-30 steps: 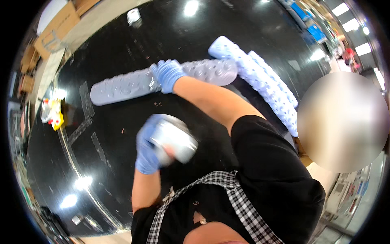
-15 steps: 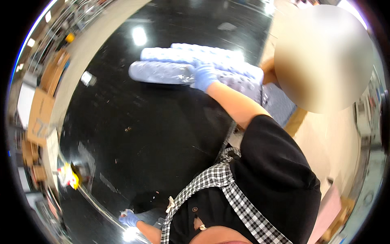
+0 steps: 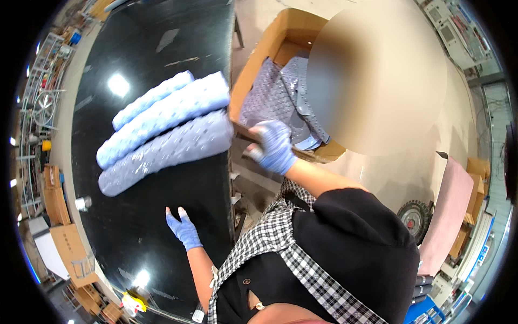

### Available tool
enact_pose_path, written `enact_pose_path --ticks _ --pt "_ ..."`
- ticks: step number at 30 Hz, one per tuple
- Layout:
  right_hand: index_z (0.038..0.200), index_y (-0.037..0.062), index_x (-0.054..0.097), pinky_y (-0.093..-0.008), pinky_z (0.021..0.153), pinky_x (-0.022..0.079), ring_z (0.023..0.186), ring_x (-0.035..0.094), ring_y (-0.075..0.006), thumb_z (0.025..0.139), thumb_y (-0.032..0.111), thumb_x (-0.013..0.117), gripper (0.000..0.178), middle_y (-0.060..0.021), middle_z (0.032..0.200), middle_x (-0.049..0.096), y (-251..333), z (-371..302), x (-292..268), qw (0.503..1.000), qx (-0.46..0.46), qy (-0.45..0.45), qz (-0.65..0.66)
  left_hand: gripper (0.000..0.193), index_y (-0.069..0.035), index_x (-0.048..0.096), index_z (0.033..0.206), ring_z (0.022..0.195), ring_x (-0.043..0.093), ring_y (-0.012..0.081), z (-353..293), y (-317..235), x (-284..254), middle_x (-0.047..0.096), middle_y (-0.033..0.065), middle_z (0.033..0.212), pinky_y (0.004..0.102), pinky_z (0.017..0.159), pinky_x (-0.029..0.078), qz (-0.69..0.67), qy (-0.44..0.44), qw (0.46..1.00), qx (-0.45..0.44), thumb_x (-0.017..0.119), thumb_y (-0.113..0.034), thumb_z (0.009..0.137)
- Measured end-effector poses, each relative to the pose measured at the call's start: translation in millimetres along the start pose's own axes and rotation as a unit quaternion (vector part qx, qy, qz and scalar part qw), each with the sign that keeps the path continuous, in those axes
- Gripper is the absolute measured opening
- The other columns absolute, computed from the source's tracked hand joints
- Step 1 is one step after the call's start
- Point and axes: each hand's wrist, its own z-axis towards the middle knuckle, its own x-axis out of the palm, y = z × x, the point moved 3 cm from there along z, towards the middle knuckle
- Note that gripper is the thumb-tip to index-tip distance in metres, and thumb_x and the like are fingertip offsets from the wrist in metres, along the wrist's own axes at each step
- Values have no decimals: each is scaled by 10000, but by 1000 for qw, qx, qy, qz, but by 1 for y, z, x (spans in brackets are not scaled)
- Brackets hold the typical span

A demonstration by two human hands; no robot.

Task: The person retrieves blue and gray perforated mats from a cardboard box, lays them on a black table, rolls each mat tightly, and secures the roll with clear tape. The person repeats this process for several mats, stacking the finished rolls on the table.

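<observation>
Three rolled bumpy plastic mats lie side by side, slanting across the black table point(image 3: 162, 216). Nearest is a grey-blue roll point(image 3: 167, 154); behind it are a pale blue roll point(image 3: 164, 119) and a smaller-looking pale blue roll point(image 3: 154, 100). My left hand point(image 3: 184, 231), in a blue glove with bare fingertips, hovers over the table below the rolls, thumb and finger apart and holding nothing. In a matching glove, my right hand point(image 3: 274, 147) is slightly blurred beside the near edge of a cardboard box point(image 3: 259, 70), fingertips apart, with nothing visible in it. Unrolled grey bumpy mats point(image 3: 267, 97) fill the box.
The table's right edge runs between the rolls and the box. A small white object point(image 3: 83, 203) sits by the table's left edge, a yellow-and-white item point(image 3: 133, 303) at its lower left. A wheel point(image 3: 414, 218) and a pink sheet point(image 3: 445, 216) stand at the right.
My right hand has left the rolls and moved to the box side. My left hand has come up from the lower table edge. The view has swung right, bringing the box into sight.
</observation>
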Motion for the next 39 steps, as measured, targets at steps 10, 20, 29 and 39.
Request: enact_pose_path --ticks 10,20,29,39 --pt "1348 33 547 -425 949 491 1079 625 -324 833 464 690 687 -164 1261 633 -441 -154 5 494 811 -156 273 670 91 223 1496 1412 343 321 3 -100 89 332 250 1535 413 1192 240 126 -36 991 39 549 -225 1004" --pt "1302 195 521 -377 677 503 989 594 -236 832 613 678 648 -40 1225 599 -579 -191 43 251 775 -488 314 524 -43 375 1481 1179 558 237 3 -64 84 525 87 1392 330 1038 452 -387 8 882 -267 434 -332 1047" --pt "1232 53 605 -439 1001 491 1084 619 -288 920 363 590 439 -119 1195 663 -482 44 -125 534 554 -406 493 696 68 167 1520 1414 279 358 2 -98 86 255 225 1558 402 1197 185 192 30 978 -71 510 -230 992" --pt "1327 -31 551 -429 1095 388 1199 562 -308 1007 419 440 563 -171 1341 587 -114 120 -266 763 366 -172 503 654 52 421 1394 1300 423 382 21 -116 97 443 230 1400 461 1137 295 -57 -108 988 99 653 -189 833"
